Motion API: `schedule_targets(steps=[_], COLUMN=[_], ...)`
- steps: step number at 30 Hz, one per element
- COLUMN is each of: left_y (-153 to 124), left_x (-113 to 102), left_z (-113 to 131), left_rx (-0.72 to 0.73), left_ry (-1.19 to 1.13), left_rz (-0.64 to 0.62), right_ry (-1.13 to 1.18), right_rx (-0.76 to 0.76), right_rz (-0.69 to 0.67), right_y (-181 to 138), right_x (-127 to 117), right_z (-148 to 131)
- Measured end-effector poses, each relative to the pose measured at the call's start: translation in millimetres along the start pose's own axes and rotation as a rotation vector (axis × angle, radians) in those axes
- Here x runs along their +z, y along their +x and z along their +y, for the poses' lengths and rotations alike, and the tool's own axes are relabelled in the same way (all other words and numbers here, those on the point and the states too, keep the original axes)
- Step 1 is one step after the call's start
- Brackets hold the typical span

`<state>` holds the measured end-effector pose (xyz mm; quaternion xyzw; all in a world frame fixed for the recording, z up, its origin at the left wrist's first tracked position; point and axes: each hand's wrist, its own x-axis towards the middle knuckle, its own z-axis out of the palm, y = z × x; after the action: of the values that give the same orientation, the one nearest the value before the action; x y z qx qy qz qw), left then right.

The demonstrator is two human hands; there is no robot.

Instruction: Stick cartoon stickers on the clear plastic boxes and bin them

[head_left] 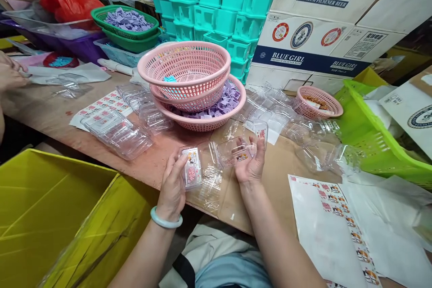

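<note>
My left hand (173,185), a pale green bangle on its wrist, is closed around a small clear plastic case (193,172) that carries a cartoon-animal sticker with pink print. In my right hand (251,166), palm up with curled fingers, lies another clear plastic case (234,155) with similar printing; its transparent edges are hard to trace. More clear plastic pieces lie on the table between and beyond my hands. To the left, a row of clear cases (116,132) rests by a sticker sheet (101,107). Further sticker sheets (332,229) lie at the right.
Stacked pink baskets (189,78) with purple pieces stand ahead. Behind are turquoise crates (216,4) and a white carton (303,31). A green basket (381,135) borders the right, a yellow bin (57,207) the left front. Another person's hand (10,72) is at far left.
</note>
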<state>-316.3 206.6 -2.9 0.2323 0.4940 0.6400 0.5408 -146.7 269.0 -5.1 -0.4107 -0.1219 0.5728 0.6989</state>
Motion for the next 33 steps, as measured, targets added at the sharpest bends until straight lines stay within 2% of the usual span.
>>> schedule_targets(steps=[4,10,15,18,21,25,29,33], left_y=[-4.0,-13.9,-35.0,-53.2,-72.8,-92.9,-93.0,-72.4], left_x=[5.7,14.4,24.3,32.2,45.0,69.2,85.5,83.1], left_z=[0.0,1.7,0.0,-6.3,-16.9,-30.6,-35.8,-35.6], left_rx=[-0.016,0.015,-0.019,-0.048,-0.112,-0.15,-0.107,-0.16], left_ry=[-0.036,-0.019,-0.123,-0.192,-0.25,-0.305,-0.353,-0.283], left_rz=[-0.022,-0.061,-0.115,-0.144,-0.175,-0.333,-0.426,-0.39], right_ry=[0.024,-0.055,-0.062,-0.147,-0.25,-0.362,-0.385,-0.266], right_rx=[0.086,0.028,-0.029,-0.123,-0.293,-0.453,-0.428,-0.233], right_rz=[-0.092,-0.264,-0.243,-0.249,-0.291,-0.382,-0.423,-0.51], right_y=[-8.6,-23.8,-47.5,-72.7,-102.3,-129.2,-116.5,-77.7], right_x=[1.0,6.4,14.9,15.9,11.3,1.8,-2.5,-4.2], right_z=[1.2,-15.2,-40.0,-51.9,-63.1,-75.7,-76.5,-66.7])
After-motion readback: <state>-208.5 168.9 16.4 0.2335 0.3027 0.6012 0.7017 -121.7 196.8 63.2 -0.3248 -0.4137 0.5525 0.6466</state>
